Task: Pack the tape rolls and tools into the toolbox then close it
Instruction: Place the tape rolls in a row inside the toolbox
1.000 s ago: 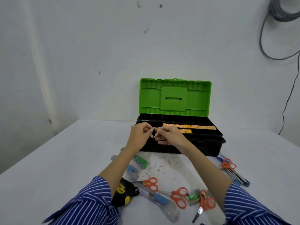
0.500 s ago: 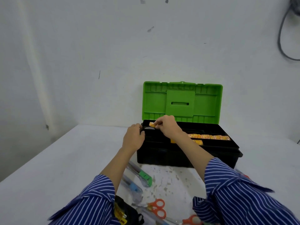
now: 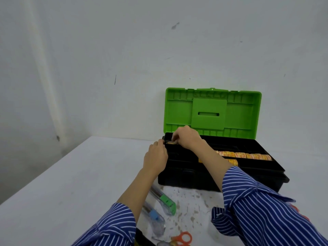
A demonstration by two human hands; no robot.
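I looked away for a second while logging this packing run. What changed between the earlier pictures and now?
Both hands carried the tape roll from in front of the toolbox to its far left corner. The right hand now lowers it in alone; the left hand let go and rests on the toolbox rim. The lid stays open, the packed tape rolls unmoved.

white table (image 3: 74, 176), scuffed white wall (image 3: 124, 50)

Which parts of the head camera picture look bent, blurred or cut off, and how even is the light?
Head view: wide-angle lens bows the wall corner and tilts the toolbox; light soft and even, shadows faint, no glare; right hand slightly soft over a tape roll; orange scissors cropped at the bottom edge.
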